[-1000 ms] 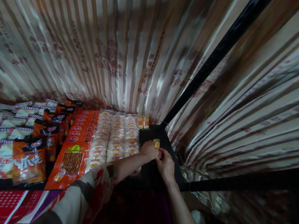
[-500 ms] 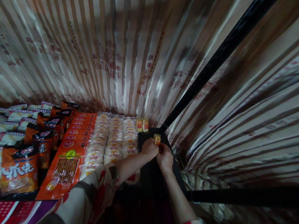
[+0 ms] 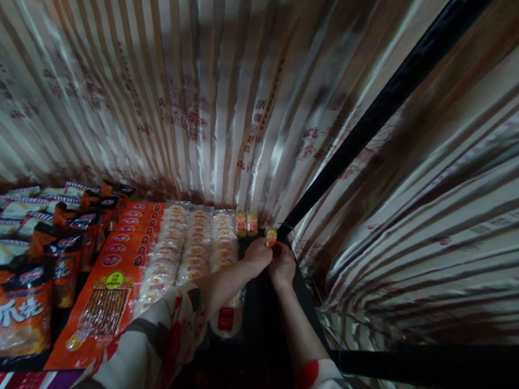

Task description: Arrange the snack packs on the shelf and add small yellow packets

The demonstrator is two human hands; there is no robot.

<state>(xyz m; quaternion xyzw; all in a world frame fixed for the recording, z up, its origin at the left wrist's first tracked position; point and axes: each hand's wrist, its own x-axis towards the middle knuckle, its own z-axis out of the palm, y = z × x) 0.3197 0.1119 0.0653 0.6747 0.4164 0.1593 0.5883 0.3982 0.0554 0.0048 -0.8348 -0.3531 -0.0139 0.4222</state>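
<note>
A small yellow wrapped snack packet is held between my two hands over the far right corner of the black table. My left hand pinches it from the left, fingers closed. Close against it, my right hand has its fingers curled at the packet's lower side. Two similar yellow packets stand side by side at the table's back edge, just beyond my hands. To their left lie rows of white round crackers in clear wrap. My fingertips partly hide the held packet.
Left of the crackers lie flat orange snack packs, then orange and black snack bags and white bags. A striped curtain hangs behind and to the right. A black pole slants up from the table's corner.
The view has shifted slightly, so the goods on the left sit lower and further left. My hands stay together at the corner with the yellow packet.
</note>
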